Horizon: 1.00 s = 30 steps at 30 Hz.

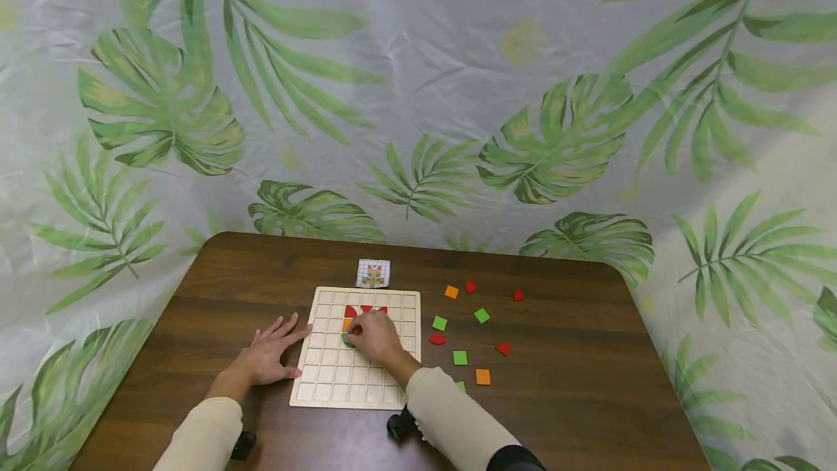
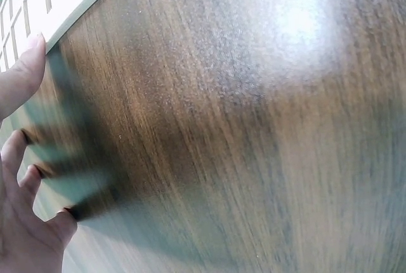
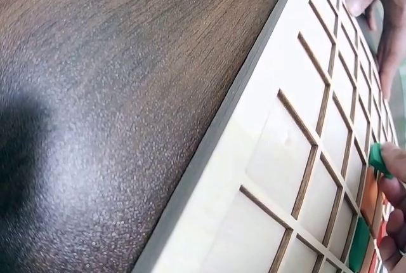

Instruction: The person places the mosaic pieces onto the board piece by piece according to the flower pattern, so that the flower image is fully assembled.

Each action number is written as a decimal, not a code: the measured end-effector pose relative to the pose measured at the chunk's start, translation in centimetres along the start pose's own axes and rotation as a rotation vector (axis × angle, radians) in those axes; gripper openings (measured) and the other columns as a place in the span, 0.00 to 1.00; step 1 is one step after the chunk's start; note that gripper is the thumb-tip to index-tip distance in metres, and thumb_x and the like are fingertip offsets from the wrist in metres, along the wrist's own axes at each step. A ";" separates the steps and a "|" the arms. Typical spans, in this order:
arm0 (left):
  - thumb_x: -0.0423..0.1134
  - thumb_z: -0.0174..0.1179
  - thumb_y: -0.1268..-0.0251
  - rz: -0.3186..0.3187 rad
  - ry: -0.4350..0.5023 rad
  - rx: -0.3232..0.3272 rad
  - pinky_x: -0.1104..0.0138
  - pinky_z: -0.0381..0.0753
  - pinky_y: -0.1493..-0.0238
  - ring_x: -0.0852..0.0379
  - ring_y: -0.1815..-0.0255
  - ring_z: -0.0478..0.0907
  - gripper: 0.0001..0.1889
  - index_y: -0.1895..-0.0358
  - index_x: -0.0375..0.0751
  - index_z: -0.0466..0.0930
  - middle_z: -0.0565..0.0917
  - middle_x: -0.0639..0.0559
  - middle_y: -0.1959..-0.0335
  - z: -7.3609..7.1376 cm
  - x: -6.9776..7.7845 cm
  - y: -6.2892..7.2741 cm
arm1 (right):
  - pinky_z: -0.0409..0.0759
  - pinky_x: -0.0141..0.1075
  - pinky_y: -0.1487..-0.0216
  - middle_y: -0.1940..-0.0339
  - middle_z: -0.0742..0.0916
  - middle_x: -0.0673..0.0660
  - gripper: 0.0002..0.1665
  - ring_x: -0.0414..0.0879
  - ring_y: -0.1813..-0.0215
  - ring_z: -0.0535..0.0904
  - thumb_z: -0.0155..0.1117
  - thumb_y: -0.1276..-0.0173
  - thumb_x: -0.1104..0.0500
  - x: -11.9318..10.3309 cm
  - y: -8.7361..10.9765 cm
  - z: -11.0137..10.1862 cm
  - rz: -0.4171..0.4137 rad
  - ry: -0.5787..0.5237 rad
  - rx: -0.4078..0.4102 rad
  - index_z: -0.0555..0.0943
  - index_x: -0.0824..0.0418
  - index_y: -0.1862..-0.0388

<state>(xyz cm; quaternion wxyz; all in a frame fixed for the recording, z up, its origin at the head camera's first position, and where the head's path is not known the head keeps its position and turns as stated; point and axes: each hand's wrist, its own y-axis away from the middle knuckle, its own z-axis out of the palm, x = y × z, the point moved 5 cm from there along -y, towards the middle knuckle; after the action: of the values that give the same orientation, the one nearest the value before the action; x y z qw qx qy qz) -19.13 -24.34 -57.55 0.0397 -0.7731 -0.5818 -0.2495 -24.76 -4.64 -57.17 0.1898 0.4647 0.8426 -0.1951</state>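
A light wooden grid board (image 1: 320, 376) lies on the table, with red, orange and green tiles set in its upper middle squares. My right hand (image 1: 375, 336) is over the board, pinching a green tile (image 3: 379, 159) between thumb and finger at one of the squares. Another green tile (image 3: 359, 244) sits in the grid close by, and an orange tile (image 1: 346, 325) lies just above the fingertips in the head view. With fingers spread, my left hand (image 1: 264, 356) rests at the board's left edge, its thumb on the rim in the left wrist view. The right palm hides part of the pattern.
A small printed pattern card (image 1: 373, 274) lies beyond the board's far edge. To the right, loose tiles are scattered on the dark wooden table (image 1: 575, 384): green squares (image 1: 461, 358), orange squares (image 1: 482, 377) and red rounded pieces (image 1: 503, 349). A leaf-print curtain (image 1: 431, 93) hangs behind the table.
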 end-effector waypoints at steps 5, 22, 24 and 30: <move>0.51 0.70 0.49 0.000 -0.007 -0.003 0.29 0.46 0.37 0.29 0.27 0.47 0.44 0.27 0.47 0.62 0.54 0.35 0.25 0.0 0.0 0.0 | 0.69 0.24 0.71 0.80 0.83 0.42 0.07 0.32 0.73 0.73 0.75 0.44 0.55 -0.2 0.0 0.0 0.005 0.006 0.010 0.86 0.54 0.77; 0.50 0.70 0.49 -0.006 0.004 -0.004 0.29 0.45 0.37 0.29 0.26 0.47 0.44 0.27 0.47 0.62 0.54 0.34 0.25 -0.1 0.1 0.1 | 0.74 0.35 0.56 0.75 0.83 0.42 0.09 0.38 0.66 0.78 0.75 0.48 0.47 0.1 0.3 -0.5 -0.011 0.145 0.015 0.89 0.50 0.75; 0.50 0.70 0.49 -0.006 0.003 -0.003 0.30 0.45 0.37 0.29 0.27 0.47 0.44 0.27 0.46 0.62 0.54 0.34 0.25 -0.1 0.1 0.1 | 0.74 0.35 0.57 0.75 0.84 0.42 0.09 0.39 0.67 0.77 0.75 0.48 0.47 0.0 0.3 -0.4 -0.012 0.152 0.007 0.89 0.50 0.75; 0.50 0.70 0.49 -0.005 -0.001 -0.004 0.30 0.45 0.36 0.29 0.26 0.47 0.44 0.27 0.47 0.61 0.54 0.35 0.25 -0.1 0.2 0.0 | 0.73 0.33 0.61 0.76 0.84 0.41 0.09 0.38 0.67 0.77 0.74 0.47 0.47 0.0 0.2 -0.2 -0.012 0.156 0.009 0.89 0.50 0.75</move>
<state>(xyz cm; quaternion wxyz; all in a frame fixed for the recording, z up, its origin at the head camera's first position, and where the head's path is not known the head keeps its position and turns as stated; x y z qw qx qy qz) -19.12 -24.24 -57.38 0.0371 -0.7719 -0.5833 -0.2503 -24.57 -4.44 -57.02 0.1204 0.4744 0.8566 -0.1634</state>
